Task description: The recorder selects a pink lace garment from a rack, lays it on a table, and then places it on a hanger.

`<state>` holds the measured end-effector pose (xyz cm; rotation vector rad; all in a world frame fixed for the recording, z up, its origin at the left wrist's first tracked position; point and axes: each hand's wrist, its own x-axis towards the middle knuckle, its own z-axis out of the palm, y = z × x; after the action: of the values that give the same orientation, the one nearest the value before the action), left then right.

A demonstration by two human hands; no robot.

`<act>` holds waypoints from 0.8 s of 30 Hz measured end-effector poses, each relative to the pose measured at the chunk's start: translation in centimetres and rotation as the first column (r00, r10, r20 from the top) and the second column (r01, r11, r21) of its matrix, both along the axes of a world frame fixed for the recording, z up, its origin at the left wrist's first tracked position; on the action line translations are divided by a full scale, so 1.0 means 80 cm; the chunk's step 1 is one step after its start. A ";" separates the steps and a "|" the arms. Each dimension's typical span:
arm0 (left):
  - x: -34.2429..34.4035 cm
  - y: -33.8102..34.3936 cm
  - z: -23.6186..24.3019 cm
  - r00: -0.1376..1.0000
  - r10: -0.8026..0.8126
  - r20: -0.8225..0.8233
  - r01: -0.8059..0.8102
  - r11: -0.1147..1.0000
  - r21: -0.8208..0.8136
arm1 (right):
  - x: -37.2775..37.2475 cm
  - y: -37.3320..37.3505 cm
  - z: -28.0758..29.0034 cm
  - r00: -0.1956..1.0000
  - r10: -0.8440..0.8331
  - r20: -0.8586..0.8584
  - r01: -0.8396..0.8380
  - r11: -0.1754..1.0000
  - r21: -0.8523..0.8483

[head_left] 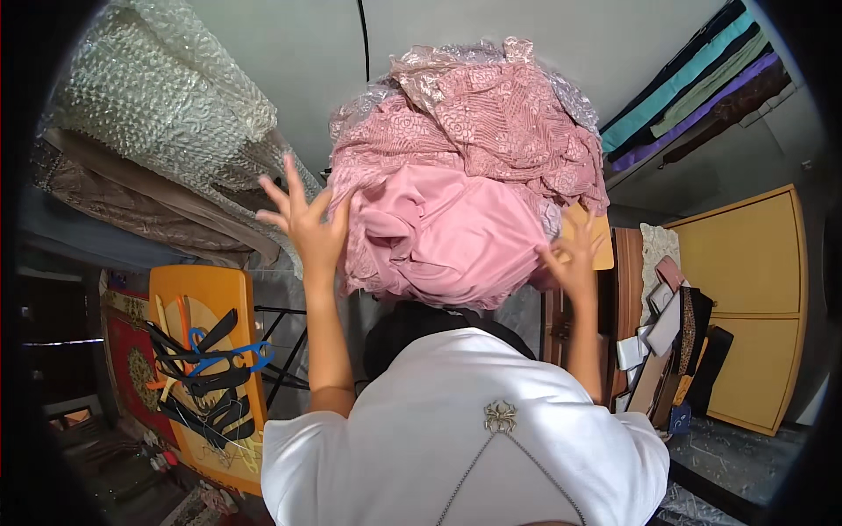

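A pink garment (456, 232) with a smooth lining and patterned, sequined fabric lies heaped in front of me. Clear plastic wrap shows around the top of the heap. Beside its left edge is my left hand (309, 223), fingers spread, with the thumb close to the cloth; whether it touches I cannot tell. My right hand (574, 259) is at the right edge, its fingers apart and slightly blurred, the thumb pointing toward the lining. Neither hand visibly grips anything. Most of the surface under the heap is hidden; a yellow board corner (601, 250) shows behind my right hand.
Garments, one in bubble-textured plastic (175, 96), hang at the left. Below them a wooden table (210, 285) carries several hangers (206, 364). Folded coloured cloths (693, 83) hang at the upper right. A yellow cabinet (745, 263) and stacked belts or straps (680, 337) stand on the right.
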<state>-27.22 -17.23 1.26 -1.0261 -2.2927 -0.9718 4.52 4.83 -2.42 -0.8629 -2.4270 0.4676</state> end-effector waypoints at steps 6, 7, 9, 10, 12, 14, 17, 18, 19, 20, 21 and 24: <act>-0.027 0.145 0.084 0.939 -0.254 -0.232 0.283 0.954 0.101 | -0.107 0.112 0.075 0.917 -0.085 -0.390 0.207 0.937 0.281; -0.032 0.170 0.089 0.945 -0.270 -0.185 0.275 0.962 -0.001 | -0.133 0.119 0.084 0.944 -0.163 -0.288 0.243 0.932 0.268; -0.044 0.200 0.086 0.950 -0.244 -0.197 0.153 0.909 -0.389 | -0.151 0.142 0.073 0.954 -0.300 0.003 0.290 0.925 0.246; -0.046 0.200 0.078 0.945 -0.253 -0.206 0.170 0.922 -0.349 | -0.156 0.144 0.067 0.943 -0.329 0.045 0.315 0.929 0.197; -0.039 0.181 0.062 0.946 -0.254 -0.201 0.215 0.956 -0.199 | -0.144 0.115 0.057 0.971 -0.194 -0.141 0.218 0.960 0.177; -0.033 0.132 0.023 0.977 -0.124 -0.174 0.091 0.978 -0.187 | -0.121 0.047 0.054 0.975 -0.101 -0.197 0.153 0.949 0.274; -0.020 0.059 -0.073 0.982 -0.129 0.138 0.152 0.973 -0.176 | -0.083 -0.048 0.007 0.992 0.118 -0.034 -0.110 0.976 0.187; 0.003 0.045 -0.081 0.968 -0.128 0.215 0.166 0.972 -0.168 | -0.071 -0.063 -0.023 0.985 0.146 0.097 -0.165 0.957 0.237; 0.022 0.033 -0.095 0.943 -0.096 0.319 0.158 0.972 -0.175 | -0.069 -0.067 -0.042 0.988 0.107 0.113 -0.126 0.975 0.183; 0.039 0.021 -0.112 0.926 -0.114 0.359 0.196 0.959 -0.203 | -0.068 -0.069 -0.054 0.989 0.073 0.131 -0.090 0.988 0.128; 0.055 0.014 -0.122 0.916 -0.124 0.382 0.242 0.930 -0.276 | -0.071 -0.064 -0.057 0.988 0.024 0.151 -0.040 0.994 0.106; 0.072 0.006 -0.152 0.905 -0.115 0.410 0.225 0.947 -0.230 | -0.081 -0.046 -0.042 0.998 0.040 0.050 -0.049 0.982 0.184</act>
<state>-21.49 -16.78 -10.91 -1.2578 -2.7667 -1.0260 -1.93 1.14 -5.80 -0.7486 -2.4895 0.2348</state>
